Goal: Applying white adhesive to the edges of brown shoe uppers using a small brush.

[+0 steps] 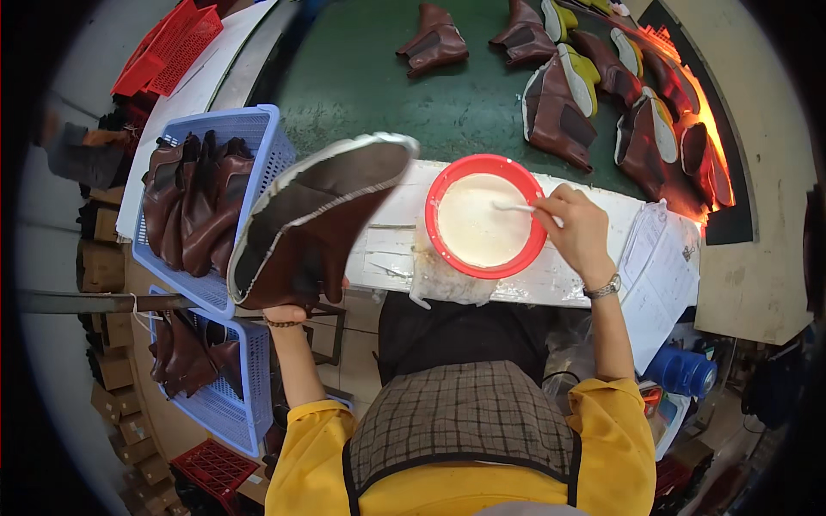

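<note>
My left hand (291, 313) holds up a brown leather boot upper (331, 202), its underside tilted toward me and its rim edged in white. Most of the left fingers are hidden behind the leather. In my right hand (578, 230) is a thin pale-handled tool, probably a brush (514, 207), pinched between the fingers. Its tip reaches into cream-white liquid in a red round bowl (437, 245), so the tip's shape cannot be made out. The bowl stands on the white board (387, 258) at the table's near edge.
Blue baskets (274, 142) (255, 378) of brown uppers stand at the left. Several boots (434, 39) lie on the green table (361, 95); yellow-green shoe forms (581, 77) are among those at the right, beside a glowing orange strip (710, 129). Papers (650, 284) hang over the right edge.
</note>
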Motion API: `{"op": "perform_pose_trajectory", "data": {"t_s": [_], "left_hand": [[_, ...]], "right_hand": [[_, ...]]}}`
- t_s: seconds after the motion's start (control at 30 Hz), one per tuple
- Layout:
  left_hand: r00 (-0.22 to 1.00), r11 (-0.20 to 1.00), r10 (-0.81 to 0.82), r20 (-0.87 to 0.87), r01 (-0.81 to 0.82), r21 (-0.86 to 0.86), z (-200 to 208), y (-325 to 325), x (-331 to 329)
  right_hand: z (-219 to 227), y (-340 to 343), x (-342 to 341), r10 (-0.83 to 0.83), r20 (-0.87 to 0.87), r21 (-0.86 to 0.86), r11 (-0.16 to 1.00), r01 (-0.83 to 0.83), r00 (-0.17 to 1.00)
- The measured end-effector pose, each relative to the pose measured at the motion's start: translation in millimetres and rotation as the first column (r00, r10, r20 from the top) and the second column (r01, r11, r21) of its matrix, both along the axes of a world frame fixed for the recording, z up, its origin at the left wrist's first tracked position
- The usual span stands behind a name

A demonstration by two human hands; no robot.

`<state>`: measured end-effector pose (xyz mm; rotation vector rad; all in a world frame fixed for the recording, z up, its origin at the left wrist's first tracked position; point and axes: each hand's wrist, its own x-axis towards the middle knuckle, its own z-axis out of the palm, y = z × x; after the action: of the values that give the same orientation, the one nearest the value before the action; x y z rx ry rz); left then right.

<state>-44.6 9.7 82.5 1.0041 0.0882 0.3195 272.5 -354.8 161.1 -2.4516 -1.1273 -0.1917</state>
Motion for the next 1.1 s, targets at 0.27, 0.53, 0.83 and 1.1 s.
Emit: {"op": "perform_pose_trajectory", "data": {"t_s": [0.27,0.53,0.83,1.1], "left_hand": [[0.97,0.968,-0.242,0.028,0.243,-0.059,10.1,-11.3,17.9],[0.832,0.817,-0.553,0.056,0.554,-0.16,11.6,-14.8,43.9],[0.65,0.622,-0.754,0.095,0.752,-0.219,29.0,-3.6,75.1],[0.49,0.434,-0.861,0.133,0.847,-0.306,36.3,-34.0,89.9]], "right_hand": [[10.0,-22.8,-8.1,-0.072,-0.273,0.103,0.989,0.104,0.959],[66.6,31.1,2.7,0.386,0.013,0.436,0.828,-0.353,0.922],[51.3,10.4,1.7,0.27,-0.089,0.431,0.878,-0.207,0.959],[72.9,44.3,14.3,0.463,-0.004,0.442,0.796,-0.413,0.886]]}}
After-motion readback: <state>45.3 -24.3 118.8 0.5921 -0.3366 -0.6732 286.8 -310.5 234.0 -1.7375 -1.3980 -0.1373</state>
